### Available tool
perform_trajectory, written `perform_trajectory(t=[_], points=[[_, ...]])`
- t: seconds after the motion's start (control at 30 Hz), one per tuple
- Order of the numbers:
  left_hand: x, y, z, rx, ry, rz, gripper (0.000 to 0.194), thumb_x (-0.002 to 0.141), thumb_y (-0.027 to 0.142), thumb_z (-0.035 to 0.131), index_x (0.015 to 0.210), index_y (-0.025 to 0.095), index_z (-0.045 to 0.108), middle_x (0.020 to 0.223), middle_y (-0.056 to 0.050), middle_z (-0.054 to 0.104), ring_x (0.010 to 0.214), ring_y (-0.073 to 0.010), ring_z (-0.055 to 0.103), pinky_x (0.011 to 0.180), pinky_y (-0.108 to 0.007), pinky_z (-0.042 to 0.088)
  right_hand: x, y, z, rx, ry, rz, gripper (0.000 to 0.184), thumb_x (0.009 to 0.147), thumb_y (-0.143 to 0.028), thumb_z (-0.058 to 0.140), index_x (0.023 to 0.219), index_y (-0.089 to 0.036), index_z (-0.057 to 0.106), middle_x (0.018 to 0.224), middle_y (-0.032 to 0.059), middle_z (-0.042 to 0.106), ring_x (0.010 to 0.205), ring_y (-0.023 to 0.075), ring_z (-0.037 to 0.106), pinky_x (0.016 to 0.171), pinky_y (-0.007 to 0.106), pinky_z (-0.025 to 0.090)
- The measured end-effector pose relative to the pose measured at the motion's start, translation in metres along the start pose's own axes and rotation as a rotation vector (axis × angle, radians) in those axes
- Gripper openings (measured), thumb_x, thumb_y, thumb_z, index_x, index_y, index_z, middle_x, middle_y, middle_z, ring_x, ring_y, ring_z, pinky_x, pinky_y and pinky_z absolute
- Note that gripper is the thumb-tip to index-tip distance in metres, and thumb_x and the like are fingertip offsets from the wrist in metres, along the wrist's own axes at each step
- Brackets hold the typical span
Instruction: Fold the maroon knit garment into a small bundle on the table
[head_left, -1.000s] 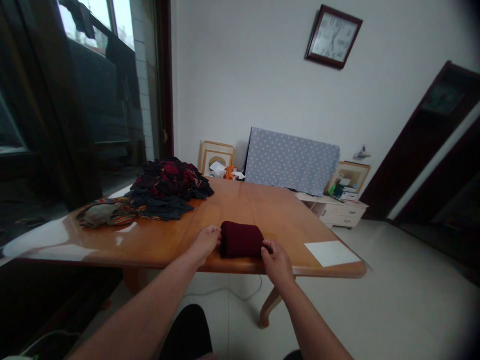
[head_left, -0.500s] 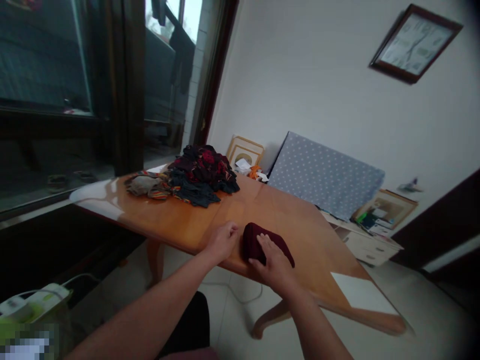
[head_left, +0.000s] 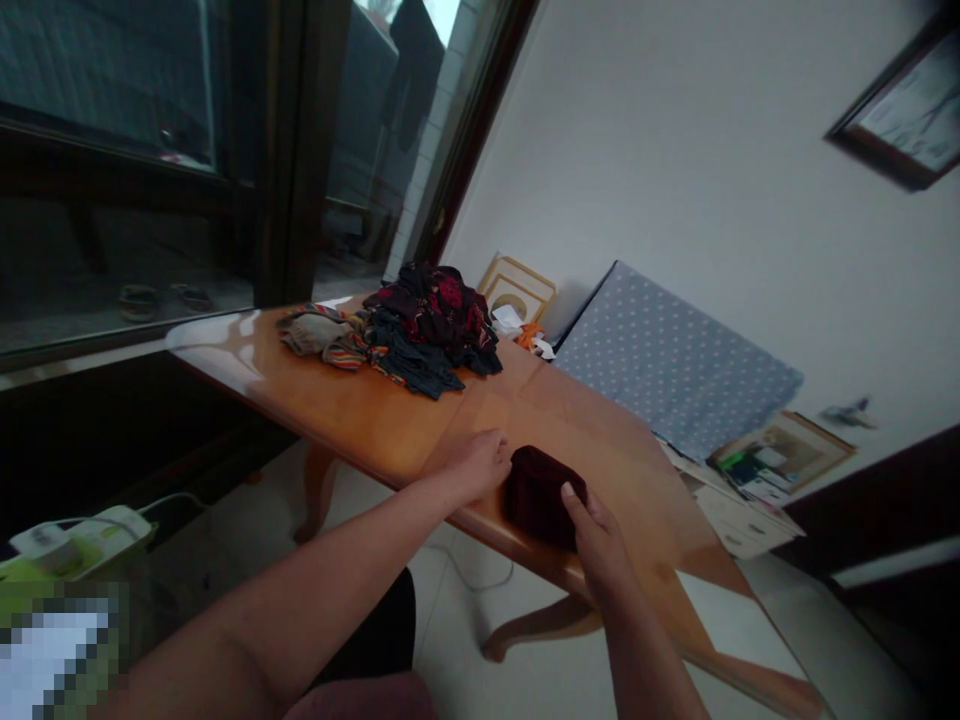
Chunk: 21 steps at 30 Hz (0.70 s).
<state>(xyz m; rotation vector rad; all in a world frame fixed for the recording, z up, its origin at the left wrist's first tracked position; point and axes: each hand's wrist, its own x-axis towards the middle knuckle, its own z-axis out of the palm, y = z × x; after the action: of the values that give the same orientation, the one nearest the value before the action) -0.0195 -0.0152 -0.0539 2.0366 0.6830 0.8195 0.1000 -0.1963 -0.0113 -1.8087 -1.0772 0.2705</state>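
Note:
A dark maroon folded cloth bundle [head_left: 544, 495] is at the near edge of the wooden table [head_left: 375, 425]. My right hand [head_left: 598, 530] grips its right side, thumb on the near face and the other fingers mostly hidden behind. Close against the bundle's upper left corner is my left hand [head_left: 486, 465], its fingers curled closed; what is in them, if anything, is hidden. Farther back on the left lies a heap of crumpled dark and red patterned clothes [head_left: 435, 320], with a grey piece with striped edging [head_left: 322, 338] beside it.
A white sheet [head_left: 739, 622] lies at the table's right end. Behind the table stand a dotted blue-grey covered panel [head_left: 675, 365] and a low white cabinet [head_left: 750, 520]. A power strip [head_left: 82, 540] is at lower left, near the glass door [head_left: 150, 240].
My right hand has gone from resting flat on the bundle to gripping its right side, and the bundle has tilted. My left hand has come closer to its corner. The view has shifted.

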Motion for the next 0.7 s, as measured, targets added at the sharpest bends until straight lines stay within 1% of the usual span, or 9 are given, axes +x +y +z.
perform_trajectory(t=[0.1, 0.2, 0.33, 0.4, 0.47, 0.53, 0.57, 0.6, 0.7], points=[[0.012, 0.000, 0.007, 0.004, -0.042, 0.037, 0.039, 0.072, 0.020, 0.067, 0.111, 0.016, 0.065, 0.112, -0.013, 0.068, 0.098, -0.0261, 0.063, 0.084, -0.033, 0.046, 0.000, -0.001, 0.001, 0.011, -0.012, -0.025, 0.052, 0.096, -0.052, 0.048, 0.137, -0.021, 0.058, 0.131, 0.0089, 0.065, 0.128, 0.0262, 0.056, 0.110, 0.045, 0.043], [0.025, 0.001, 0.015, 0.009, -0.085, 0.085, 0.043, 0.068, 0.014, 0.066, 0.111, 0.019, 0.066, 0.114, -0.011, 0.069, 0.103, -0.0271, 0.062, 0.089, -0.034, 0.046, 0.001, -0.003, 0.002, 0.025, -0.026, -0.048, 0.052, 0.097, -0.051, 0.047, 0.139, -0.022, 0.056, 0.136, 0.0075, 0.062, 0.130, 0.0251, 0.053, 0.115, 0.045, 0.038], [0.041, 0.001, 0.023, 0.000, -0.142, 0.109, 0.027, 0.068, 0.014, 0.063, 0.093, 0.022, 0.071, 0.098, -0.006, 0.073, 0.095, -0.0245, 0.064, 0.084, -0.031, 0.047, 0.001, 0.003, 0.004, -0.057, -0.045, -0.087, 0.052, 0.097, -0.052, 0.046, 0.138, -0.023, 0.056, 0.137, 0.0077, 0.062, 0.131, 0.0254, 0.053, 0.114, 0.044, 0.039], [0.047, -0.002, 0.026, -0.010, -0.159, 0.088, 0.019, 0.072, 0.017, 0.061, 0.086, 0.022, 0.072, 0.091, -0.005, 0.074, 0.086, -0.0229, 0.065, 0.079, -0.031, 0.048, -0.002, 0.010, 0.008, -0.198, -0.065, -0.125, 0.055, 0.094, -0.052, 0.050, 0.140, -0.022, 0.054, 0.140, 0.0091, 0.059, 0.133, 0.0280, 0.051, 0.114, 0.047, 0.038], [0.050, -0.006, 0.026, -0.027, -0.166, 0.061, 0.015, 0.074, 0.019, 0.059, 0.083, 0.021, 0.071, 0.086, -0.005, 0.074, 0.081, -0.0220, 0.065, 0.076, -0.030, 0.048, -0.005, 0.017, 0.014, -0.369, -0.078, -0.183, 0.065, 0.089, -0.051, 0.058, 0.146, -0.022, 0.048, 0.147, 0.0103, 0.052, 0.138, 0.0315, 0.045, 0.116, 0.051, 0.035], [0.052, -0.010, 0.026, -0.053, -0.174, 0.041, 0.014, 0.075, 0.020, 0.059, 0.083, 0.021, 0.071, 0.085, -0.005, 0.074, 0.082, -0.0217, 0.065, 0.075, -0.030, 0.048, -0.007, 0.021, 0.018, -0.493, -0.081, -0.234, 0.072, 0.085, -0.048, 0.062, 0.150, -0.023, 0.043, 0.151, 0.0104, 0.046, 0.142, 0.0332, 0.039, 0.117, 0.054, 0.032], [0.052, -0.012, 0.026, -0.070, -0.181, 0.035, 0.014, 0.075, 0.020, 0.060, 0.082, 0.021, 0.071, 0.086, -0.005, 0.074, 0.083, -0.0218, 0.065, 0.075, -0.030, 0.048, -0.008, 0.022, 0.019, -0.526, -0.079, -0.243, 0.071, 0.086, -0.047, 0.060, 0.151, -0.023, 0.041, 0.152, 0.0101, 0.046, 0.143, 0.0329, 0.039, 0.116, 0.054, 0.033], [0.052, -0.013, 0.026, -0.090, -0.193, 0.030, 0.014, 0.074, 0.019, 0.060, 0.082, 0.021, 0.070, 0.086, -0.005, 0.074, 0.084, -0.0218, 0.065, 0.075, -0.029, 0.049, -0.007, 0.022, 0.019, -0.540, -0.074, -0.237, 0.068, 0.089, -0.046, 0.057, 0.150, -0.023, 0.042, 0.150, 0.0099, 0.048, 0.141, 0.0323, 0.041, 0.115, 0.053, 0.035], [0.052, -0.013, 0.025, -0.167, -0.258, 0.020, 0.020, 0.072, 0.014, 0.057, 0.085, 0.021, 0.070, 0.087, -0.004, 0.074, 0.084, -0.0205, 0.066, 0.074, -0.028, 0.050, -0.002, 0.019, 0.016, -0.519, -0.053, -0.187, 0.056, 0.094, -0.047, 0.048, 0.145, -0.024, 0.049, 0.141, 0.0103, 0.058, 0.130, 0.0308, 0.054, 0.108, 0.049, 0.043]])
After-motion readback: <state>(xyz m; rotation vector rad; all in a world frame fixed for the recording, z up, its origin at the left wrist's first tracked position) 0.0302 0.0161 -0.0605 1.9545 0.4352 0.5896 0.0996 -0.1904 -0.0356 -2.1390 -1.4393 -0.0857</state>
